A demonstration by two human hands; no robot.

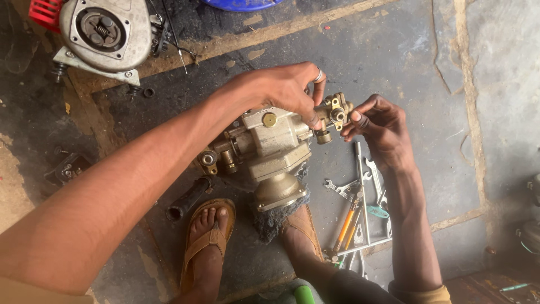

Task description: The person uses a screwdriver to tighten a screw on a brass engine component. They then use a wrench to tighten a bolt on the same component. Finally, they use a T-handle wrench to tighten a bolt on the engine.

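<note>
Left hand (pixel 287 90) pinches brass fitting (pixel 336 110) | right hand (pixel 379 126) grasps fitting's right edge | pump (pixel 270 149) on floor (pixel 405 62) | tools (pixel 360 202) near right

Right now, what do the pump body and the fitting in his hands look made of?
Pump body: cast metal, likely aluminium, with a dull pale gold-grey, slightly grainy skin. Fitting: probably brass, yellow and shinier on its edges. Left hand and right hand pinch it.
</note>
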